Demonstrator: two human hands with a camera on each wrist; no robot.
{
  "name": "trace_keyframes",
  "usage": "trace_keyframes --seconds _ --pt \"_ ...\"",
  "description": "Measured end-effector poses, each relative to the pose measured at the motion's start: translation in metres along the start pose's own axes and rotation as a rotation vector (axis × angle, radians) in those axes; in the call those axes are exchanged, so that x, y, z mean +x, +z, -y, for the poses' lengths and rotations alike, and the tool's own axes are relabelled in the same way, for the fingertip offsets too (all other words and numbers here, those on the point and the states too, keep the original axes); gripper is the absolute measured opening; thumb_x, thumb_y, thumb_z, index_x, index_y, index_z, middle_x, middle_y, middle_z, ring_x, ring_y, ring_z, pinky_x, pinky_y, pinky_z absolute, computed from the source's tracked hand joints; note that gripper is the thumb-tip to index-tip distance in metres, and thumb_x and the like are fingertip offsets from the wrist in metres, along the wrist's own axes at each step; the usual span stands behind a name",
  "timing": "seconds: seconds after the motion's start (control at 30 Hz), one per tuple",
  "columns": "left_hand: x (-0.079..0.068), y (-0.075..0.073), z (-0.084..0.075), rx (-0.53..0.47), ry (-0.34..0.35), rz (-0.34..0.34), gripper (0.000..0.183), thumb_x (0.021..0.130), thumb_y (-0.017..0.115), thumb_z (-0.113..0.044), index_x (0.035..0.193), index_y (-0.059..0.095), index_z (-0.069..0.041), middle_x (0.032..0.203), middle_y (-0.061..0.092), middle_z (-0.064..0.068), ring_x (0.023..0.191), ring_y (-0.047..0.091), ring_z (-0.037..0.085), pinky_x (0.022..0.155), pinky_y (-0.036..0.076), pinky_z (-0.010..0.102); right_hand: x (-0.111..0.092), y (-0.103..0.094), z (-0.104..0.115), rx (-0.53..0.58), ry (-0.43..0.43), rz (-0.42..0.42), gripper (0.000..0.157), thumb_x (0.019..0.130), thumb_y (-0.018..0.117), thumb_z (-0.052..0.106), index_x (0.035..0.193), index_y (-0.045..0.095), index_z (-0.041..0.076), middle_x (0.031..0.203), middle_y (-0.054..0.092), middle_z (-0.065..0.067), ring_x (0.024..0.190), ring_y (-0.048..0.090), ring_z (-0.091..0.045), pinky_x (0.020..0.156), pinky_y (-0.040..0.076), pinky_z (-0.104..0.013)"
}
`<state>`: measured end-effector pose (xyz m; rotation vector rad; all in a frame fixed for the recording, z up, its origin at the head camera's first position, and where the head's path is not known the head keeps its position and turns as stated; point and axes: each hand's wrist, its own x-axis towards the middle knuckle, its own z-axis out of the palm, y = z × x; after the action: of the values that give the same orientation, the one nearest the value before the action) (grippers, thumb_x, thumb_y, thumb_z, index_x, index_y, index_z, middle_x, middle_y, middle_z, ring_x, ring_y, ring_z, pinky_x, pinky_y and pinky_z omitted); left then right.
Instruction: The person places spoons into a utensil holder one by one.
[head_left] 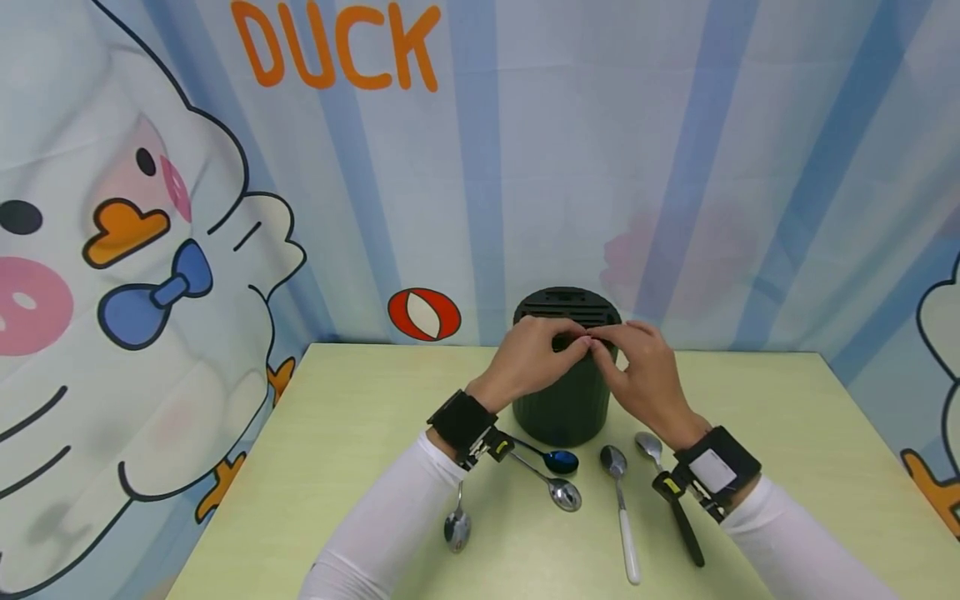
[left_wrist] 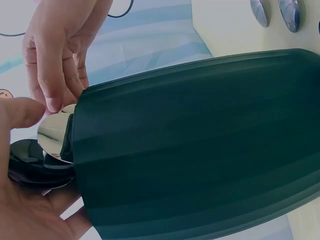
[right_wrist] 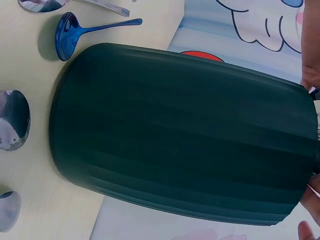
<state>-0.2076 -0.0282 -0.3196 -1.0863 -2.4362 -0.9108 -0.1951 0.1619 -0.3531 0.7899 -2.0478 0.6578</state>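
Note:
A dark green ribbed container (head_left: 562, 400) stands upright near the table's back edge, a slotted black top (head_left: 566, 300) on it. My left hand (head_left: 528, 354) and right hand (head_left: 637, 367) meet at its upper rim, fingertips close together. The left wrist view shows a spoon with a shiny pale bowl (left_wrist: 54, 135) at the rim, pinched at its edge by the left thumb and the right fingertips (left_wrist: 52, 102). Beside it sits a glossy black rounded piece (left_wrist: 37, 167), with left fingers behind it. The spoon's handle is hidden.
In front of the container lie a blue ladle (head_left: 561, 461), a silver spoon (head_left: 564, 494), a white-handled spoon (head_left: 628, 537) and a black-handled spoon (head_left: 690, 533). Another silver spoon (head_left: 457, 529) lies near the left forearm. A printed duck curtain (head_left: 540, 167) hangs behind the table (head_left: 360, 400).

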Motion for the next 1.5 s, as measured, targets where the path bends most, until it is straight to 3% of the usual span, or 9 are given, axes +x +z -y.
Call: trace_keyframes --seconds 0.13,0.3,0.53,0.73,0.87,1.03,1.17,1.27,1.5 --pt "-0.001 0.0 0.001 -0.018 -0.001 0.002 0.035 0.096 0.047 -0.041 0.12 0.059 -0.019 0.115 0.06 -0.003 0.101 0.053 0.006 0.086 0.045 0.025 0.0 -0.001 -0.001 0.004 0.018 0.017 0.03 0.09 0.059 0.019 0.119 0.06 0.009 0.107 0.064 -0.011 0.096 0.058 -0.026 0.097 0.034 -0.056" --pt "-0.003 -0.007 -0.001 -0.019 0.013 -0.056 0.049 0.093 0.047 -0.047 0.135 0.044 -0.022 0.138 0.043 -0.001 0.127 0.032 0.008 0.103 0.033 0.032 0.004 -0.006 0.001 0.022 0.021 0.022 0.048 0.091 0.055 0.033 0.134 0.047 0.013 0.13 0.05 -0.013 0.117 0.045 -0.03 0.098 0.03 -0.062" --pt "-0.013 -0.032 -0.007 0.179 0.181 -0.19 0.068 0.088 0.056 -0.048 0.145 0.027 -0.023 0.153 0.014 0.006 0.137 0.005 0.024 0.11 0.008 0.053 0.014 -0.018 0.017 0.0 0.028 0.073 0.075 0.088 0.046 0.061 0.146 0.024 0.018 0.151 0.016 -0.013 0.135 0.007 -0.037 0.099 0.015 -0.071" --pt "-0.037 -0.049 -0.015 0.295 0.195 -0.234 0.079 0.086 0.051 -0.058 0.148 0.017 -0.024 0.154 0.003 0.007 0.137 0.0 0.034 0.106 0.0 0.061 0.016 -0.025 0.043 -0.008 -0.037 0.069 0.088 0.083 0.048 0.067 0.147 0.017 0.015 0.152 0.008 -0.018 0.134 0.0 -0.041 0.101 0.009 -0.071" --pt "-0.058 -0.053 -0.017 0.306 0.179 -0.24 0.079 0.087 0.042 -0.064 0.148 0.015 -0.022 0.154 0.002 0.009 0.136 -0.002 0.036 0.106 -0.002 0.062 0.013 -0.025 0.06 0.031 -0.095 0.039 0.096 0.079 0.054 0.067 0.147 0.016 0.01 0.15 0.007 -0.022 0.134 0.0 -0.044 0.102 0.008 -0.069" --pt "-0.093 -0.054 -0.013 0.315 0.143 -0.226 0.081 0.087 0.043 -0.065 0.148 0.016 -0.02 0.153 0.003 0.012 0.136 -0.003 0.037 0.104 -0.002 0.065 -0.002 -0.016 0.083 0.089 -0.14 0.047 0.101 0.076 0.059 0.066 0.146 0.018 0.006 0.149 0.009 -0.026 0.132 0.005 -0.048 0.102 0.011 -0.069" --pt "-0.122 -0.053 -0.003 0.353 0.078 -0.185 0.082 0.086 0.043 -0.065 0.148 0.016 -0.019 0.153 0.002 0.012 0.135 -0.003 0.038 0.104 -0.002 0.065 -0.019 -0.003 0.098 0.139 -0.109 0.137 0.102 0.074 0.062 0.065 0.145 0.019 0.006 0.15 0.007 -0.023 0.133 0.005 -0.045 0.1 0.018 -0.069" --pt "-0.142 -0.051 0.004 0.384 0.001 -0.116 0.084 0.084 0.048 -0.064 0.148 0.014 -0.021 0.154 -0.001 0.009 0.135 -0.003 0.038 0.104 0.0 0.066 -0.03 0.012 0.104 0.17 -0.1 0.246 0.103 0.073 0.065 0.064 0.146 0.019 0.008 0.151 0.006 -0.02 0.134 0.005 -0.042 0.099 0.024 -0.067" --pt "-0.182 -0.03 0.02 0.416 -0.171 0.098 0.094 0.076 0.062 -0.062 0.148 0.015 -0.025 0.154 0.0 0.004 0.136 -0.002 0.034 0.104 0.008 0.066 -0.048 0.045 0.103 0.154 -0.092 0.669 0.107 0.07 0.071 0.058 0.149 0.008 0.025 0.154 -0.005 -0.006 0.137 0.0 -0.027 0.095 0.042 -0.049"
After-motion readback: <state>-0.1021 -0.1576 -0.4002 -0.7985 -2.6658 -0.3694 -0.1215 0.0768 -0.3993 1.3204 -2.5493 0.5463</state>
